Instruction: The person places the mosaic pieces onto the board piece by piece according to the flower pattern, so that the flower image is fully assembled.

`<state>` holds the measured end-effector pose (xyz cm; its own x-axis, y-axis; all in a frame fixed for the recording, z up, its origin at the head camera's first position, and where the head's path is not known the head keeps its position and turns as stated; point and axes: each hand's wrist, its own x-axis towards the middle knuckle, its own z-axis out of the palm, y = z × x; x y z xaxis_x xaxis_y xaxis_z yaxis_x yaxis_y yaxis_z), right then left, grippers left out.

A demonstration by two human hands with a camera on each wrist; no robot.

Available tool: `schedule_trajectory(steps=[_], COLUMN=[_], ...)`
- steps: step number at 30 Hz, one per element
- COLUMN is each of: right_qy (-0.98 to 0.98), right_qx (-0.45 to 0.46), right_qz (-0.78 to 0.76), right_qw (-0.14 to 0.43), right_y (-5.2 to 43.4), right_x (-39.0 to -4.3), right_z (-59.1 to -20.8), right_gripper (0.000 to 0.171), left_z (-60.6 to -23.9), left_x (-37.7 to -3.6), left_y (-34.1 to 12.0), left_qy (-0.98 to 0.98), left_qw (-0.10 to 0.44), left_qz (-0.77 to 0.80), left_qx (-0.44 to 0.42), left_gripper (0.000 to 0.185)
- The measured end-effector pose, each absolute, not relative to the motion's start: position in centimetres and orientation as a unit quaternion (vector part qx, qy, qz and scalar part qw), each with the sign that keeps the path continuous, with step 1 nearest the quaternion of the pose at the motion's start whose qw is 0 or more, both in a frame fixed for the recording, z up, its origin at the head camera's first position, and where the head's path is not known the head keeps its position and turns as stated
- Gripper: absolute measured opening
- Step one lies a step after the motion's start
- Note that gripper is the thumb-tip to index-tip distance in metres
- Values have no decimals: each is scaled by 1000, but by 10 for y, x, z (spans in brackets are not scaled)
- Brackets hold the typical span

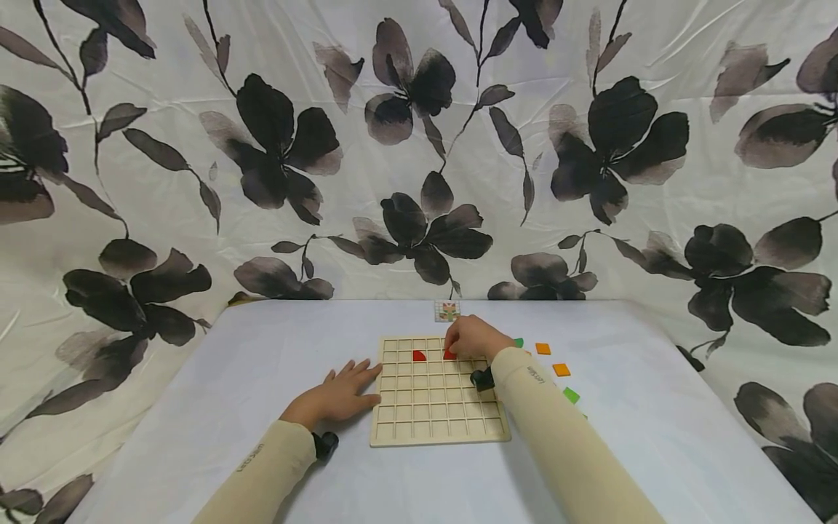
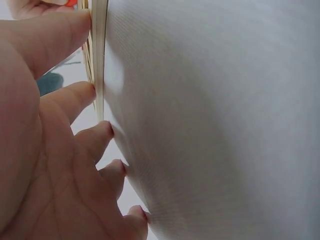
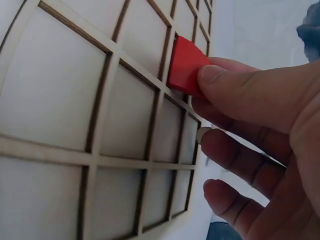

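Note:
A wooden grid board lies on the white table, with a red quarter-round tile set in a cell near its far edge. My right hand pinches a second red tile between thumb and forefinger, tilted right at a cell of the grid. In the head view that tile shows just below the fingertips. My left hand lies flat with spread fingers at the board's left side. Its thumb and forefinger touch the board's edge in the left wrist view.
To the right of the board lie loose tiles: an orange tile, another orange tile and a green tile, some partly behind the right sleeve. A small patterned card sits beyond the board, before a floral cloth.

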<state>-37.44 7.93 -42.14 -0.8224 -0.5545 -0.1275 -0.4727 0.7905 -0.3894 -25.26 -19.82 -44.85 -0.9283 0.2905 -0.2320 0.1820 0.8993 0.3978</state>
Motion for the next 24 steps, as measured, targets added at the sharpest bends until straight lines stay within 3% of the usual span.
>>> schedule_trajectory(steps=[12,24], right_qy=[943,941], right_qx=[-279,-287], right_qz=[-168,-159], right_qw=[75,77], right_y=[78,85], right_x=[-371,-361], right_z=[-427,-430], right_gripper=[14,14], left_z=[-447,-448], left_x=[-254,-254], left_y=[-197,-195], left_qy=[964,967], left_qw=[144,148], left_qz=[185,174], left_qx=[124,113], left_gripper=[65,66])
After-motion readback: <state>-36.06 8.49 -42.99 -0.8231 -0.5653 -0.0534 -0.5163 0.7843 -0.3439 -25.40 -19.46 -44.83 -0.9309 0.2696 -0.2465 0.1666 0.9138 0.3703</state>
